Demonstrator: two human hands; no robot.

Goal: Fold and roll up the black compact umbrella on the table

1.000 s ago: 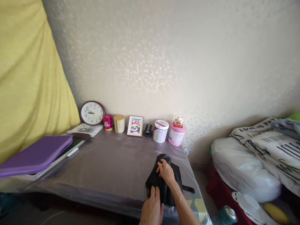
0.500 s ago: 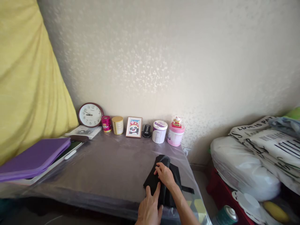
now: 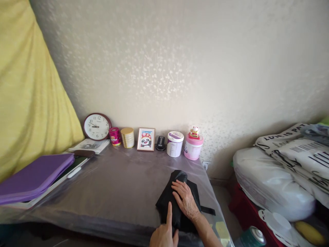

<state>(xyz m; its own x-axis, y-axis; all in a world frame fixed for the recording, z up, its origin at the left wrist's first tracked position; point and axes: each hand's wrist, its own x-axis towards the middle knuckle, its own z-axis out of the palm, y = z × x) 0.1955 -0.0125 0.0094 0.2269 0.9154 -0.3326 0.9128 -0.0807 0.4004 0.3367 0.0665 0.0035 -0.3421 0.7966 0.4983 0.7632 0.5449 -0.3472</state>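
Observation:
A black umbrella [image 3: 167, 202], its cloth loosely folded, lies near the table's right front corner. Its narrow strap [image 3: 208, 210] sticks out to the right. My left hand [image 3: 164, 235] is at the near end of the umbrella, index finger stretched along the cloth and thumb by the dark end. The rest of those fingers are curled and partly hidden, seemingly around that end. Across the top of the black cloth lies my right hand [image 3: 185, 200], flat with its fingers stretched out, pressing on the folds.
Along the wall stand a clock [image 3: 97, 127], a pink can [image 3: 114, 136], a yellow-lidded jar [image 3: 128, 138], a panda picture [image 3: 146, 139], a white tub [image 3: 175, 144] and a pink tub [image 3: 193, 147]. A purple folder [image 3: 36, 176] lies left. Beyond the right edge are bags [image 3: 272, 185] and a spray can [image 3: 253, 236].
My right hand has flattened, its fingers now stretched over the cloth. My left hand has drawn slightly nearer, with only the index finger extended instead of two. The view has shifted slightly.

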